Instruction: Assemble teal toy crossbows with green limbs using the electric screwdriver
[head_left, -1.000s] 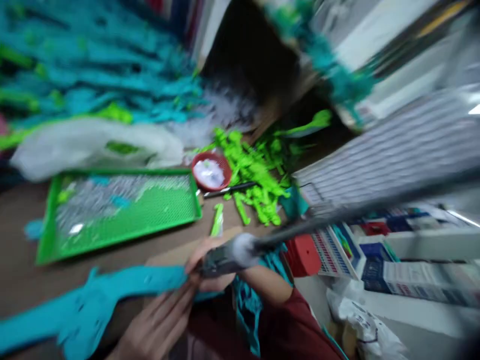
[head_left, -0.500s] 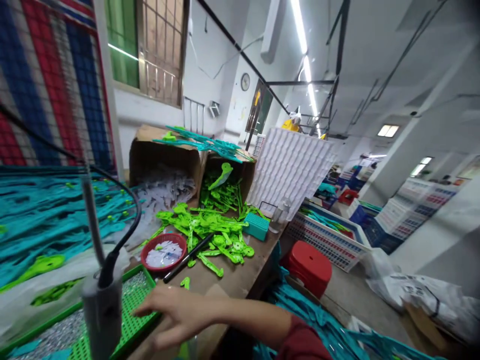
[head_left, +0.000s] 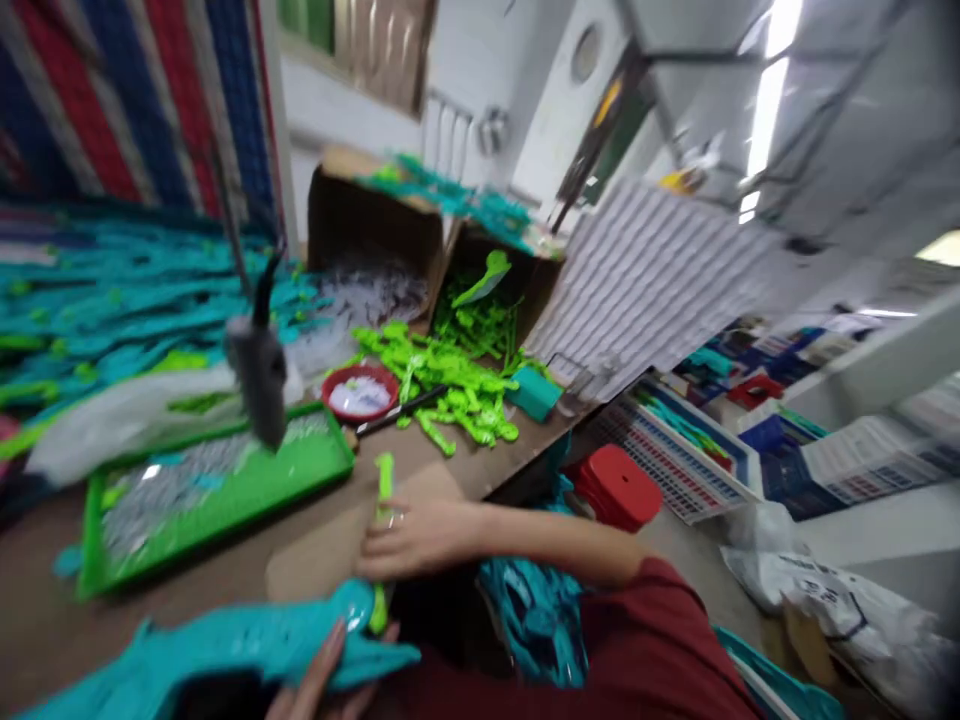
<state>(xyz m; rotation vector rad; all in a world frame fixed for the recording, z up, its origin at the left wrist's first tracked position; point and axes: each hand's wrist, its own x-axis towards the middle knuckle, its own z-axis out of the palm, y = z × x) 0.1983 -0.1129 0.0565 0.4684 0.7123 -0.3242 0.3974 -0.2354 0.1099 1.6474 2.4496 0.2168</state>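
My left hand, partly cut off at the bottom edge, has its fingers closed on a long teal plastic part with a rounded end. Across the cardboard sheet at the table edge, my right hand has its fingers bent over a slim bright green plastic piece. That piece shows above and below the hand, and its lower end lies beside the teal part's round end. Motion blur hides the exact fingertip contact.
A green tray of small silvery bits lies left, beneath a hanging grey tool. Behind are a red basket of white pieces, a black rod, heaped green parts and cardboard boxes. A red stool stands right.
My right hand, earlier spread near the green tray, is now closed over the green piece. My left hand and the teal part have come into view. The camera view has tilted downward.
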